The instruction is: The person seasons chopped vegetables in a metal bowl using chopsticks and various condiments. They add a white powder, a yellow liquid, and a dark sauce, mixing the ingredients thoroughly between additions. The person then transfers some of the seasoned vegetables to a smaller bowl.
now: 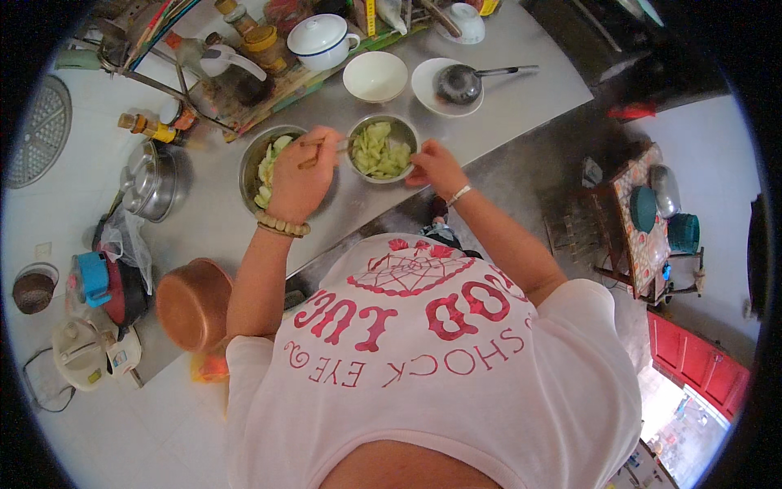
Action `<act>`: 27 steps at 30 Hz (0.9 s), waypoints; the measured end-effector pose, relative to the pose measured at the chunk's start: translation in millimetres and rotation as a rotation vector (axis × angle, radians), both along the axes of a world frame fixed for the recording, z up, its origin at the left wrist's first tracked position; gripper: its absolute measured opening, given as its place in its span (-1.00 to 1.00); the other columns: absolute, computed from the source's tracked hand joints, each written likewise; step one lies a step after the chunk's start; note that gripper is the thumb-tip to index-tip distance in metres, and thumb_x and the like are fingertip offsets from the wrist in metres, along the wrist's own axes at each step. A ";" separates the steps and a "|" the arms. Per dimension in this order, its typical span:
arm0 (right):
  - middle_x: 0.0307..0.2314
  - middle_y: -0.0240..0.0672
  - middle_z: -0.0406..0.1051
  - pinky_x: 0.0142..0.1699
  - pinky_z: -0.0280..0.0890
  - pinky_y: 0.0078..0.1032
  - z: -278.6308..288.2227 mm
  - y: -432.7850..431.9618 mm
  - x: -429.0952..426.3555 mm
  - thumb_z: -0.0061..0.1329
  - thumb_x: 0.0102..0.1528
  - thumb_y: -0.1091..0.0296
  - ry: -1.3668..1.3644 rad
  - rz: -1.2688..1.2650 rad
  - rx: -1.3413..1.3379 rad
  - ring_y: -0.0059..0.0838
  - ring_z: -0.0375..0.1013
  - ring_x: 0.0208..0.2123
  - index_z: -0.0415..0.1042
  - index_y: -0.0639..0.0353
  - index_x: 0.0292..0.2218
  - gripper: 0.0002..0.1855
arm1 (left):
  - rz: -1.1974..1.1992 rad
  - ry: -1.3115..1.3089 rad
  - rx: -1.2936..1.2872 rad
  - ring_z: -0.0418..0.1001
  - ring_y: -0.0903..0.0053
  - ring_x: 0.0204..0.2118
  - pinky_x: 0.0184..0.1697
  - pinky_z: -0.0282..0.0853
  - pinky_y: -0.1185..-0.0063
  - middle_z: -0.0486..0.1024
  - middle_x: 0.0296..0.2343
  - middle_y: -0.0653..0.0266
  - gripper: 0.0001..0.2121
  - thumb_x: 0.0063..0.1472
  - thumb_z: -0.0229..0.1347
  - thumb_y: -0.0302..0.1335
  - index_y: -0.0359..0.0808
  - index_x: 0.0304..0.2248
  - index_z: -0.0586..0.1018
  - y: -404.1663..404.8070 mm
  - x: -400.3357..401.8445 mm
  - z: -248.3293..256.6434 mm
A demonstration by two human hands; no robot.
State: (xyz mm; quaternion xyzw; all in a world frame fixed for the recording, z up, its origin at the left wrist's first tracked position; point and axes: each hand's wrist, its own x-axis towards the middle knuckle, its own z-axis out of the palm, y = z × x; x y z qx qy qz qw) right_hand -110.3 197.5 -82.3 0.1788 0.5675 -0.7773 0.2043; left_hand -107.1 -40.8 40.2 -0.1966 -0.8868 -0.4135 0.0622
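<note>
My right hand [438, 166] grips the right rim of a small metal bowl [417, 137], with the fingers partly under it. Light green vegetable pieces [380, 150] lie inside. On the left, my left hand [305, 174] is closed above a larger metal bowl [243, 174] and covers much of it. Pale green and white vegetable slices [266, 174] show beside that hand. A slim brown utensil [310, 160], too blurred to name exactly, shows at its fingers, close to the small bowl's left rim.
Behind stand a cream bowl [375, 76], a white bowl [421, 91] with a black ladle [459, 84], and a lidded enamel mug [321, 46]. Seasoning bottles [244, 27] crowd the back left. A metal pot [149, 189] and a copper-coloured pot [192, 305] stand left. The steel counter [519, 113] has its edge near me.
</note>
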 end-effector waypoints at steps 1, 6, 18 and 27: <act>-0.61 -0.24 0.30 -0.50 0.46 -0.41 -0.6 -1.1 -0.2 -0.08 -0.03 0.47 0.006 0.003 -0.005 -0.39 0.42 -0.58 0.12 0.22 -0.44 -0.80 | 0.015 -0.073 -0.012 0.48 0.61 -0.50 -0.46 0.34 0.69 0.47 -0.55 0.27 -0.78 0.22 -0.10 -0.40 -0.41 -0.40 0.47 -5.0 -2.9 -18.1; -0.62 -0.27 0.30 -0.51 0.45 -0.42 2.4 -6.4 -1.2 -0.09 -0.03 0.49 0.025 0.009 0.017 -0.42 0.40 -0.60 0.12 0.21 -0.44 -0.81 | 0.217 -0.528 0.543 0.47 0.58 -0.49 -0.47 0.33 0.61 0.46 -0.60 0.28 -0.81 0.22 -0.14 -0.44 -0.31 -0.40 0.49 7.0 -2.5 -34.6; -0.60 -0.26 0.32 -0.50 0.46 -0.44 2.4 -4.4 2.2 -0.13 0.00 0.47 0.011 0.027 0.012 -0.41 0.42 -0.59 0.12 0.20 -0.42 -0.84 | 0.006 -0.415 0.339 0.46 0.66 -0.42 -0.45 0.30 0.73 0.48 -0.45 0.35 -0.70 0.27 -0.19 -0.28 -0.32 -0.32 0.48 8.1 10.8 1.0; -0.60 -0.25 0.33 -0.51 0.45 -0.45 2.8 -3.8 2.8 -0.09 0.00 0.46 0.038 0.026 0.018 -0.40 0.43 -0.60 0.13 0.21 -0.43 -0.82 | 0.031 -0.335 0.321 0.46 0.66 -0.43 -0.46 0.31 0.72 0.49 -0.47 0.35 -0.76 0.24 -0.14 -0.36 -0.33 -0.32 0.49 8.8 6.9 -18.4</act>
